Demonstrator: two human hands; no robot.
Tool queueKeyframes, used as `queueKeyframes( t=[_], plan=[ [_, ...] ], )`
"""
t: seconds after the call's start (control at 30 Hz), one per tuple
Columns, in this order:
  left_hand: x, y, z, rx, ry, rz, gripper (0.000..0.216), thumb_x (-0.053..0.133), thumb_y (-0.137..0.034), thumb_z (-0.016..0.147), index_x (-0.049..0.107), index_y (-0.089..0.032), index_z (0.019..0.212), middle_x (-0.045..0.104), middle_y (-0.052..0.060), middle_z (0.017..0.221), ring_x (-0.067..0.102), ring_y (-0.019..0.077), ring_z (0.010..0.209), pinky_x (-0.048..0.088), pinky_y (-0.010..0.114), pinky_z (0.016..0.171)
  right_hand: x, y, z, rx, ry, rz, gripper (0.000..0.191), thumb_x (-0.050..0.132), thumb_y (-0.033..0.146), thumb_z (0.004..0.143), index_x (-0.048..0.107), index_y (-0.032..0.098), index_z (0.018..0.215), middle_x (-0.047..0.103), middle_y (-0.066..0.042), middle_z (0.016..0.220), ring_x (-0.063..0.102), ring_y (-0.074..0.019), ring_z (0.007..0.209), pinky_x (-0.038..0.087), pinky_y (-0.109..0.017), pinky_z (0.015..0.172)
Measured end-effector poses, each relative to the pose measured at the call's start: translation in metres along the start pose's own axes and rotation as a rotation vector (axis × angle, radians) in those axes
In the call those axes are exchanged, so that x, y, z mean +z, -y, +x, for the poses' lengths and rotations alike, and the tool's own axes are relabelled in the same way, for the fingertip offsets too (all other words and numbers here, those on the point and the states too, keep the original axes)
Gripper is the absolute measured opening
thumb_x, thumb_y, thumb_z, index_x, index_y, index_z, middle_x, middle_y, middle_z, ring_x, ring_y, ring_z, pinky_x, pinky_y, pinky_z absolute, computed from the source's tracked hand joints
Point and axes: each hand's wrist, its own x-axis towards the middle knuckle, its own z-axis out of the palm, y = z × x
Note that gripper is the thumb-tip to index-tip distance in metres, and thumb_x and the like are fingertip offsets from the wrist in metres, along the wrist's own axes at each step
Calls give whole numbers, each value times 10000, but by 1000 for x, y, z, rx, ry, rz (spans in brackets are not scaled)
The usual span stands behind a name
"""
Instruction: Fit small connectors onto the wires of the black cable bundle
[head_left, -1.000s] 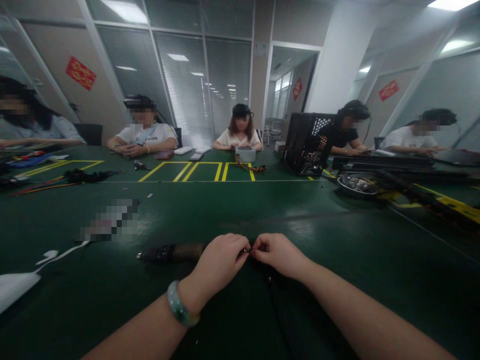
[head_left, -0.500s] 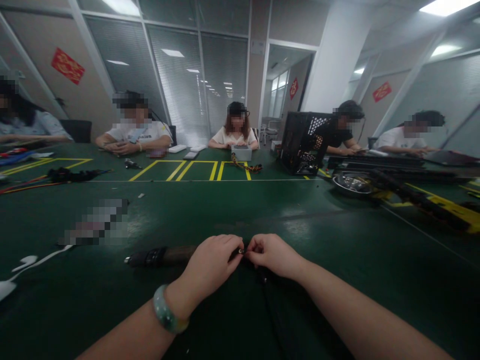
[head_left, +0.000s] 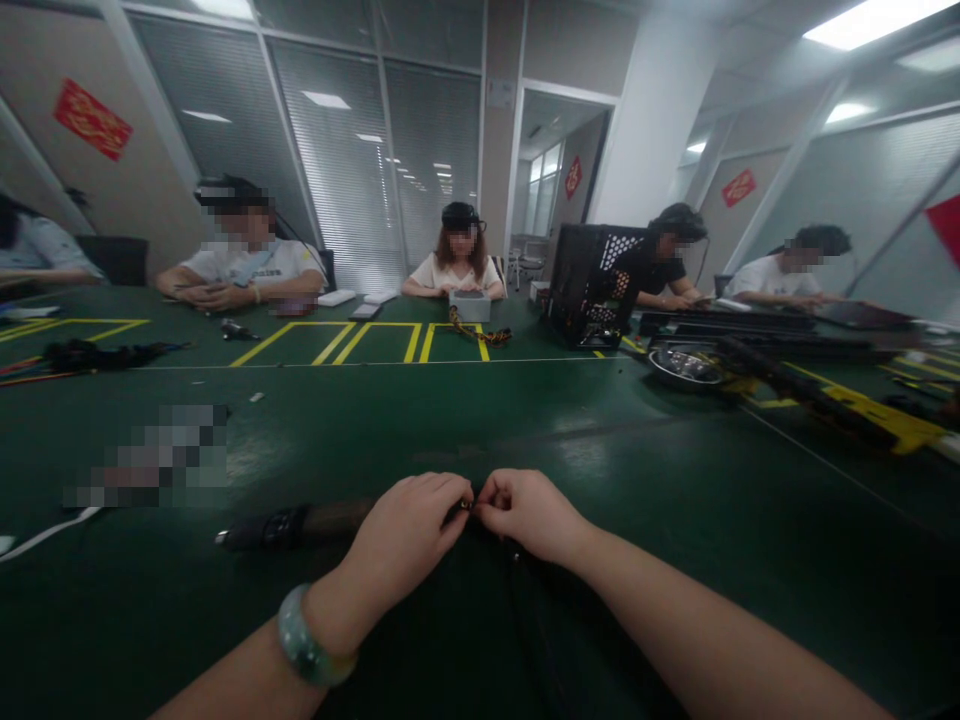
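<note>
At twelve o'clock, my left fingers (head_left: 453,488) pinch a dark piece (head_left: 466,506); my right fingers (head_left: 495,519) press together at its three o'clock.

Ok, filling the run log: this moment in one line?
left hand: around rear of dark tool; right hand: pinched, contents unclear; tip: leftward

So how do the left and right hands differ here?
The left hand wears a green bangle at the wrist; the right hand wears none. The left hand overlaps the dark tool in view; the right hand is nearer the dark cord. Both pinch at a small dark part, too small to identify.
</note>
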Motion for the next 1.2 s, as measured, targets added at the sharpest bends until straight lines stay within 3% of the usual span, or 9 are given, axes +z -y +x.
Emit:
queueKeyframes(
  t=[0.3, 0.77, 1.03, 1.2],
  plan=[
    [0, 0, 1, 23, 5, 9, 126, 531, -164, 858, 585, -246, 937, 629, 5, 957, 581, 205, 869, 436, 345, 762, -1, -4, 2, 11, 65, -10, 160, 618, 342, 872, 667, 191, 867, 675, 29, 669, 594, -96, 582, 334, -177, 498],
    [-1, 0, 1, 43, 2, -23, 115, 561, -174, 861, 600, -246, 942, 633, -2, 979, 583, 200, 895, 441, 353, 807, -8, 5, -6, 19, 28, -142, 162, 641, 372, 827, 674, 214, 842, 689, 20, 736, 599, -115, 627, 330, -193, 491],
    [5, 4, 2, 10, -31, -22, 122, 558, -198, 870, 602, -247, 972, 645, 5, 982, 597, 206, 895, 449, 355, 807, 0, -5, 1, -36, -71, -43, 97, 601, 290, 863, 669, 222, 846, 672, 32, 730, 581, -100, 633, 337, -187, 521],
    [4, 5, 2, 3, -31, -22, 140, 555, -208, 872, 608, -252, 994, 648, 2, 997, 603, 208, 914, 450, 358, 830, 3, -11, 4, -36, -49, 70, 115, 613, 313, 867, 665, 212, 853, 663, 24, 726, 583, -102, 631, 352, -180, 515]
  ],
)
